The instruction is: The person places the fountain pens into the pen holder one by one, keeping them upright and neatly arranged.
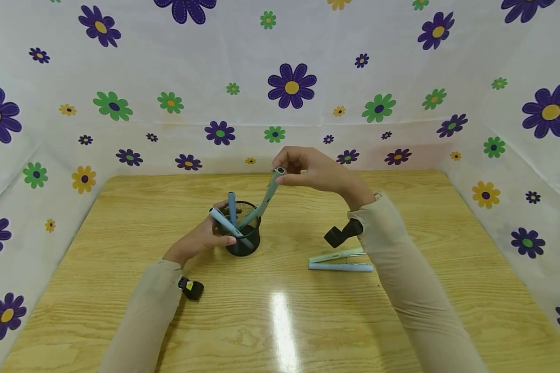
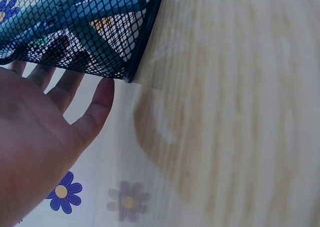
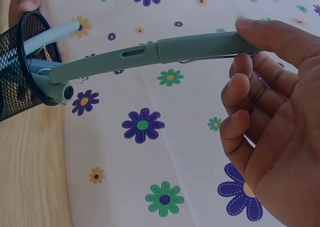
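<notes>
A black mesh pen cup (image 1: 242, 247) stands on the table, slightly tilted pens inside it. My left hand (image 1: 200, 238) holds its left side, thumb at the front and fingers round the back. In my right hand (image 1: 315, 168), thumb and fingertips pinch a green capped pen (image 3: 195, 47) by its cap end. The pen slants down, its lower end at the cup's rim in the right wrist view. Inside the cup lean a light blue pen (image 1: 223, 220), a blue pen (image 1: 232, 204) and another green pen (image 1: 248, 218).
Right of the cup, a pale green pen (image 1: 333, 256) and a light blue pen (image 1: 338, 267) lie on the wooden table (image 1: 233, 321), partly below the right wrist. A flowered cloth (image 1: 252, 62) hangs behind and at both sides.
</notes>
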The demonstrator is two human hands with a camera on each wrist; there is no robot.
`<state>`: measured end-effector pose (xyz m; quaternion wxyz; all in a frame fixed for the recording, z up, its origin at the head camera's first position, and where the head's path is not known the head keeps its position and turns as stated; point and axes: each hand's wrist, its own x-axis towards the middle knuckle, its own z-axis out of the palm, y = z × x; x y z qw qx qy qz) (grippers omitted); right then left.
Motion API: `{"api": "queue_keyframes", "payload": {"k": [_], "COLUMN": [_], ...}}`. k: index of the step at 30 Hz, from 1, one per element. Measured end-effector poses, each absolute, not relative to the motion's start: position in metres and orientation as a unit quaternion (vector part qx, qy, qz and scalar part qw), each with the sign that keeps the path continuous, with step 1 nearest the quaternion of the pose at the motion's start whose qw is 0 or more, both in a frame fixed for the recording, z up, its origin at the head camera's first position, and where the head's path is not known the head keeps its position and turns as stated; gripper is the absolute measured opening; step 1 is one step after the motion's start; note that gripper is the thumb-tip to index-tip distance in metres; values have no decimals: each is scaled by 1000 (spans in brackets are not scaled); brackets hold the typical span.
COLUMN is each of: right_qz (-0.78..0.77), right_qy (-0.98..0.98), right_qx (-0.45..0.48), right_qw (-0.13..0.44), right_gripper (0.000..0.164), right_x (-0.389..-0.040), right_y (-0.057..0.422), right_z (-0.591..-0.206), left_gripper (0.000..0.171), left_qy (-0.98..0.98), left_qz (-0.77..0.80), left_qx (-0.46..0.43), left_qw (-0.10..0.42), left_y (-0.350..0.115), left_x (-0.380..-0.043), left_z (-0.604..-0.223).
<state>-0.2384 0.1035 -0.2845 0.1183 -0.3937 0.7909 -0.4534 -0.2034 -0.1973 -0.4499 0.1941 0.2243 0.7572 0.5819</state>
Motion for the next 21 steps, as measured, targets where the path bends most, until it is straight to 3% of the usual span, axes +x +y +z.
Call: {"api": "queue_keyframes", "payload": {"k": [21], "right_qz": [-438], "right_qy": [780], "right_qx": [-420], "right_qw": [150], "right_gripper": [19], "right_x": [-237], "right_y": [80], "right_z": [-293], "left_gripper": [90], "left_qy": [750], "left_qz": [591], "left_qx": [226], "left_qw": [195], "left_y": [-196], "left_x": [-204], "left_z": [-450]}}
